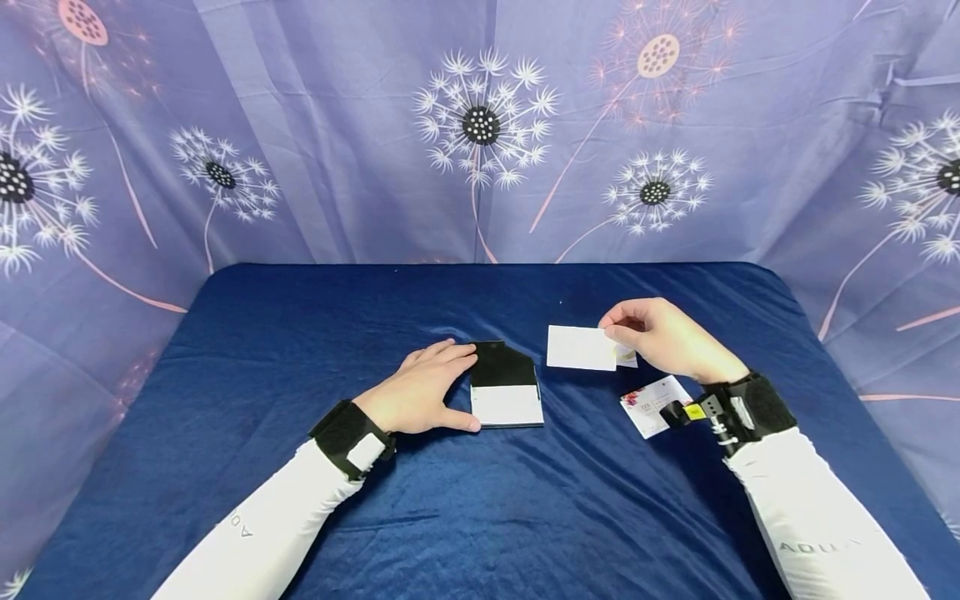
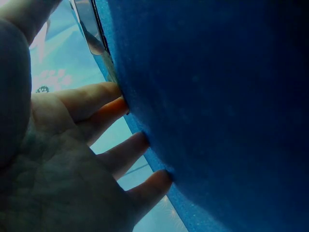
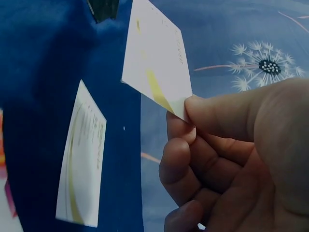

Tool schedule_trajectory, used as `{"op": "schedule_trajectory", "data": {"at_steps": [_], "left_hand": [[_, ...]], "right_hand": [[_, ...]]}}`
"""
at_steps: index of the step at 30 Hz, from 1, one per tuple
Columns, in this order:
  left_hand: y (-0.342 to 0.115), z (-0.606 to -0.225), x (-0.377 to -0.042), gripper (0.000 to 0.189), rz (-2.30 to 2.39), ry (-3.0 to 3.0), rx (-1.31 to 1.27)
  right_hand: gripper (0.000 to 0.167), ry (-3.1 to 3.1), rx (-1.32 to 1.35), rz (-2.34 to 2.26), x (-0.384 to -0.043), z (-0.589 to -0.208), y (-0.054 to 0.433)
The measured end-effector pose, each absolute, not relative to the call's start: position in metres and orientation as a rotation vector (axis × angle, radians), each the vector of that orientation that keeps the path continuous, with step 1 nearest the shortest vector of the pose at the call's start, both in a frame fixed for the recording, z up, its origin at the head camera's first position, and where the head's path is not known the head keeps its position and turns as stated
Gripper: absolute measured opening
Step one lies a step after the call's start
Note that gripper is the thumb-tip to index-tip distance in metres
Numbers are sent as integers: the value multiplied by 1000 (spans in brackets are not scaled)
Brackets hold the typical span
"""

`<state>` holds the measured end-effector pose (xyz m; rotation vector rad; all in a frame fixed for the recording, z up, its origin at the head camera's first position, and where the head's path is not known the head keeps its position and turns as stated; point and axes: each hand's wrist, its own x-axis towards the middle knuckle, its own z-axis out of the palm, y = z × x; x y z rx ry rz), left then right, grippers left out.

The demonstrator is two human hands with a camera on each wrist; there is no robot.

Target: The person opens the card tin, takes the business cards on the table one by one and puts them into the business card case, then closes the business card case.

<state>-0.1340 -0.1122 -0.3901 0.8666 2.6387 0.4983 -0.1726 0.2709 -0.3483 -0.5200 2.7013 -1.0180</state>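
My right hand pinches a white business card by its right end, between thumb and curled fingers. In the right wrist view the raised card shows a yellow curved stripe. Below it a second striped business card lies on the cloth, mostly covered by the held one in the head view. My left hand rests palm down with spread fingers at the left edge of a card case. Thumb and index touch its side. A black flap or lining shows in the upper half of the case, a white surface in the lower.
A business card with red flowers lies askew under the right wrist, where a small camera device hangs over it. Dark blue cloth covers the table. A purple dandelion curtain stands behind.
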Motion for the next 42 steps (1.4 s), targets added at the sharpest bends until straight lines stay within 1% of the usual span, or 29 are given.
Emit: {"op": "schedule_trajectory", "data": {"at_steps": [15, 42], "left_hand": [[-112, -391, -134, 99, 487, 2647, 871], [-112, -392, -136, 102, 487, 2648, 848]], "right_hand": [[15, 2700, -612, -1060, -183, -354, 237], [13, 2670, -730, -1066, -187, -375, 185]]}}
